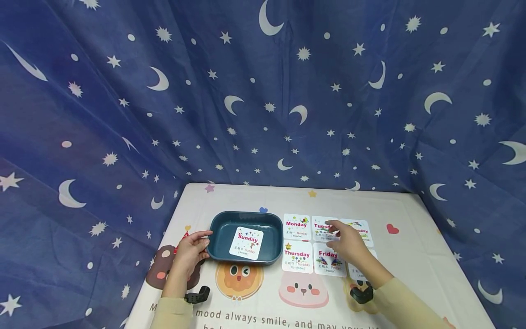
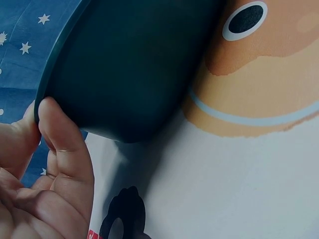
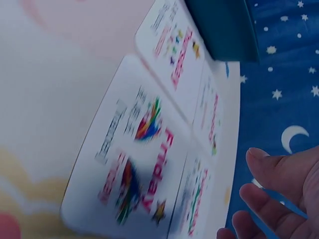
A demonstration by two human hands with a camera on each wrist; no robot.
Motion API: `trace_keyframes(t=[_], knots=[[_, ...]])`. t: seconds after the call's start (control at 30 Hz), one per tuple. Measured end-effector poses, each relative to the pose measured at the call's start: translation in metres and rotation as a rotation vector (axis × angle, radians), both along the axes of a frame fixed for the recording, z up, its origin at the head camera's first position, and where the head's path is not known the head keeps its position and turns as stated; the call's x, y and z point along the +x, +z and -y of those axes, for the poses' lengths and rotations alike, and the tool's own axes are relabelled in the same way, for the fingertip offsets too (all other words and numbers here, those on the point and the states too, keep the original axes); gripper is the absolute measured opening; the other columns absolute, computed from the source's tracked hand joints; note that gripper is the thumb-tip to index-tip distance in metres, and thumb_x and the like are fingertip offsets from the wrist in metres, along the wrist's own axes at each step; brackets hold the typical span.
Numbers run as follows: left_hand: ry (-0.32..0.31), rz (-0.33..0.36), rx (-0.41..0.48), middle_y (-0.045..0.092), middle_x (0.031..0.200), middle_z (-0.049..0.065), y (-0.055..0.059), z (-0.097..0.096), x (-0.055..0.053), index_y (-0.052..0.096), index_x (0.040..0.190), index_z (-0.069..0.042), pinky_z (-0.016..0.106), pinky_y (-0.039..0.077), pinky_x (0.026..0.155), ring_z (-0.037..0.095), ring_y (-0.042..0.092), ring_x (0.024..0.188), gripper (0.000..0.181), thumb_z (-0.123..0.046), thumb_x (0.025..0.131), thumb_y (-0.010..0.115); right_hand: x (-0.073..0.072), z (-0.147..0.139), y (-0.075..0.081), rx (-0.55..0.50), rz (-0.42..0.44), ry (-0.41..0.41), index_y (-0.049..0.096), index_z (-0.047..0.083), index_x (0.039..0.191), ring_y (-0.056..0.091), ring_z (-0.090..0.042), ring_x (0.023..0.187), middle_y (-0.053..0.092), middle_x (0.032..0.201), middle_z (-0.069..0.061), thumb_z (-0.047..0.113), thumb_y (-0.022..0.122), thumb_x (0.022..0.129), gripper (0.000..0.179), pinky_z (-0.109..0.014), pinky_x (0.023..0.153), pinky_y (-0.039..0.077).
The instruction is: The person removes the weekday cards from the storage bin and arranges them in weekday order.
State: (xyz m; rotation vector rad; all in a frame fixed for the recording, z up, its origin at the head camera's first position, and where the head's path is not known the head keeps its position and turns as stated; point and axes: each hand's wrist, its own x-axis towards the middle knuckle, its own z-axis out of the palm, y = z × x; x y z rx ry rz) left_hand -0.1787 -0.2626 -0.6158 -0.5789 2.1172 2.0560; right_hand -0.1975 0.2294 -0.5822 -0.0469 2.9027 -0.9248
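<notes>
My left hand (image 1: 190,253) pinches the left end of a dark teal plastic tub (image 1: 246,213), thumb and finger on its rim in the left wrist view. Inside the tub lies a white Sunday card (image 1: 247,256). Over the cards on the right hovers my right hand (image 1: 349,240), fingers loosely bent and holding nothing in the right wrist view. Below and around it are the Tuesday card (image 1: 320,236), the Friday card (image 1: 328,267) and a partly covered card (image 1: 363,226) ending in "sday". Another card (image 1: 357,273) is mostly hidden by the right hand and wrist.
The Monday card (image 1: 297,230) and the Thursday card (image 1: 297,265) lie just right of the tub. A pale tablecloth (image 1: 427,274) with cartoon faces covers the table. Blue star-and-moon curtains (image 1: 263,137) hang behind and at both sides.
</notes>
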Motion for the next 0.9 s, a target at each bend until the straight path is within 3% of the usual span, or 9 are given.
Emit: trace_keyframes(t=[0.43,0.9], knots=[[-0.004,-0.002,0.003,0.063,0.091,0.005,-0.001,0.000,0.000,0.069,0.139,-0.001,0.024,0.059,0.063,0.014,0.058,0.072,0.033,0.000,0.106,0.062,-0.003,0.050,0.009,-0.066,-0.038,0.042,0.061,0.017,0.150,0.066,-0.037,0.126,0.074,0.134,-0.007,0.006,0.089,0.084,0.073,-0.060,0.106,0.053],[-0.004,-0.006,0.008,0.062,0.089,0.003,0.000,0.000,0.000,0.068,0.139,0.000,0.024,0.060,0.064,0.014,0.058,0.072,0.033,-0.001,0.106,0.062,0.004,0.107,0.011,-0.138,-0.086,0.097,0.065,0.021,0.146,0.067,-0.034,0.124,0.073,0.138,-0.004,0.005,0.094,0.078,0.076,-0.055,0.105,0.056]])
